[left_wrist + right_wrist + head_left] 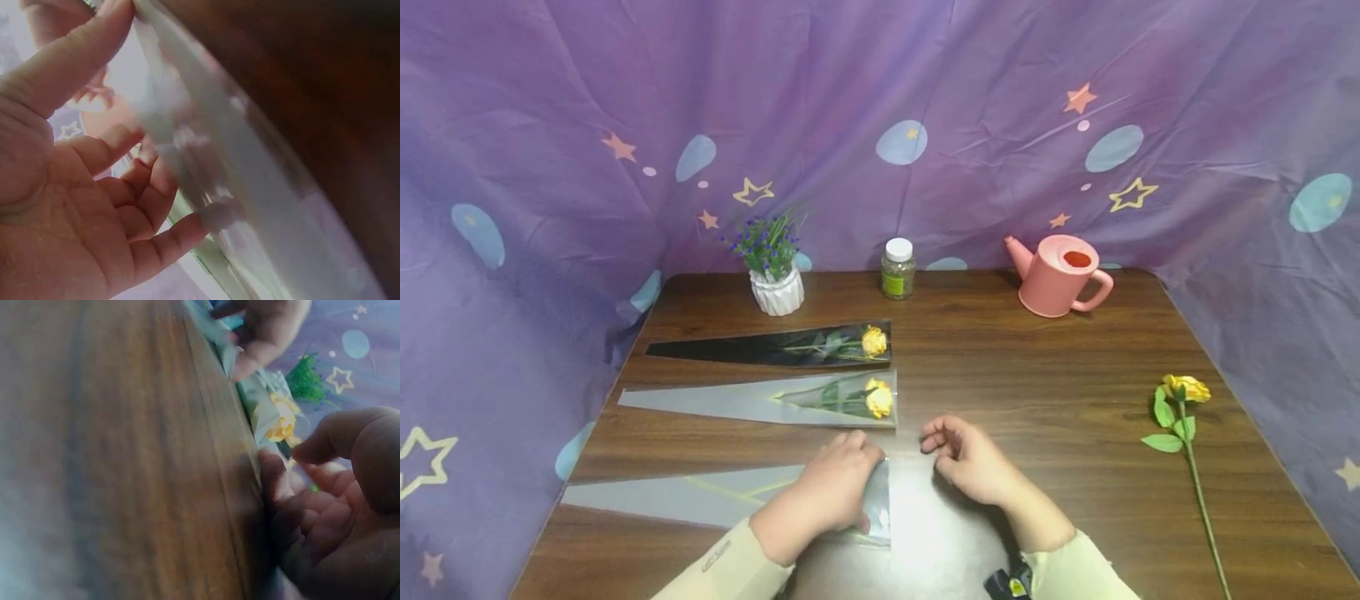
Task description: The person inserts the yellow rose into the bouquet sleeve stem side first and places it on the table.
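My left hand (838, 483) lies across the wide end of a clear and grey flower sleeve (647, 498), its thumb at the near edge and fingers at the far edge, gripping it. In the left wrist view the fingertips (194, 226) bear on the shiny film. The part of the sleeve under the palm is hidden. My right hand (973, 462) hovers to the right of the sleeve's end, fingers loosely curled around nothing. Further right lies a single yellow rose (1187, 387) with a long green stem and leaves.
Behind the left hand lie a grey sleeve (700, 402) and a black sleeve (722, 348), each with a yellow rose inside. Along the back stand a white potted plant (777, 292), a jar (898, 271) and a pink watering can (1051, 279). A black item (1009, 583) shows by the right cuff.
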Demonstrator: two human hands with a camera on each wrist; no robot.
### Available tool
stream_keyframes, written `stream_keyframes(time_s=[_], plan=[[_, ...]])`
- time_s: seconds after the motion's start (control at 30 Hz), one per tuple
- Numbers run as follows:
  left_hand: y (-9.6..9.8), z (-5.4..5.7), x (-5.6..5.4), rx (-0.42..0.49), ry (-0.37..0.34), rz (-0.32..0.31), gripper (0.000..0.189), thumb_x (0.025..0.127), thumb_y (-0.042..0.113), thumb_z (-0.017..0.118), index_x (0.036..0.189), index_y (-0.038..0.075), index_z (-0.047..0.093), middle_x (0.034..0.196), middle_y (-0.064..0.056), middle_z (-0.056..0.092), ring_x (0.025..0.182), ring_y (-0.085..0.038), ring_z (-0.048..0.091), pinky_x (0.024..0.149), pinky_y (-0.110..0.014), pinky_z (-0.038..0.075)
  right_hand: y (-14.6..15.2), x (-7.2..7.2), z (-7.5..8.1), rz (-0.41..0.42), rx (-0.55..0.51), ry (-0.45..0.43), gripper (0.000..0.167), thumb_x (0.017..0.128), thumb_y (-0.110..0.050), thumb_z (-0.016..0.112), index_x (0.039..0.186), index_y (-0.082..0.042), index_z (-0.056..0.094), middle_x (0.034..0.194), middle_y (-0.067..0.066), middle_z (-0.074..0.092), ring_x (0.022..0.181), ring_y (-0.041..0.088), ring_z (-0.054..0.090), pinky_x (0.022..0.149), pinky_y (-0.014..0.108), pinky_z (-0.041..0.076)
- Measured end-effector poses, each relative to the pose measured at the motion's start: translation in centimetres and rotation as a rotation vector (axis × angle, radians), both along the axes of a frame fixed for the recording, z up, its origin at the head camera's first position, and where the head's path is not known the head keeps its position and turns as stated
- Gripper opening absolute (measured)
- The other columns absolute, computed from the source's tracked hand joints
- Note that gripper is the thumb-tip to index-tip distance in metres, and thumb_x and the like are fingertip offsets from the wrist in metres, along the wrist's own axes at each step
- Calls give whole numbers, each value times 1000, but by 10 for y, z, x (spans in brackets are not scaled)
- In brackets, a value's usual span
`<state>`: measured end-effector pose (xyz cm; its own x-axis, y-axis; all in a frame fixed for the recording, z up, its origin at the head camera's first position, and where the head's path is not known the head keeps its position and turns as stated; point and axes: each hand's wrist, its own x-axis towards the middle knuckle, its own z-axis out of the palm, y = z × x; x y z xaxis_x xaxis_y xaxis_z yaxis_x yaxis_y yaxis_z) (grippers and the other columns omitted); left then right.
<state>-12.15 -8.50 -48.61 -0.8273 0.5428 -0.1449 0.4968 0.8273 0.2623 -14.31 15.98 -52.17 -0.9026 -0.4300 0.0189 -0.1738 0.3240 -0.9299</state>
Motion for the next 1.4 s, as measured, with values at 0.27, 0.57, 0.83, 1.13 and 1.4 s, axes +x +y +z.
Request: stream_keyframes(time_s=[0.27,0.57,0.83,1.13,1.4], plan=[[7,2,-6,24,-26,15,77,53,28,105,121,14,72,104,0,60,100,-22,58,90,-43,54,-15,21,5,136,82,-203,12,94,-6,73,100,4,72,63,-4,62,45,4,51,42,18,42],[12,3,-6,44,-32,24,76,54,27,104,122,12,72,106,-1,61,101,-23,57,92,-43,53,-37,30,3,130,100,-53,21,95,-13,73,77,-2,74,57,-14,55,51,-4,44,47,17,34],[10,10,-6,166,-67,23,86,56,20,103,132,9,67,118,-4,64,111,-26,58,100,-46,51,-33,29,-1,105,25,-78,17,94,-8,71,82,3,75,67,-5,65,60,-1,49,56,18,39],[3,32,-7,466,-21,99,71,71,23,98,132,8,65,129,-9,63,121,-31,58,106,-53,47,-24,25,13,64,-75,-149,20,95,-8,71,84,9,72,60,-11,53,53,-2,36,49,17,26],[15,31,-6,558,47,256,38,83,39,89,86,16,59,79,6,57,71,-11,53,64,-30,47,-24,22,19,82,-144,-138,22,93,-4,71,82,13,62,58,-15,46,51,-3,33,46,16,24]])
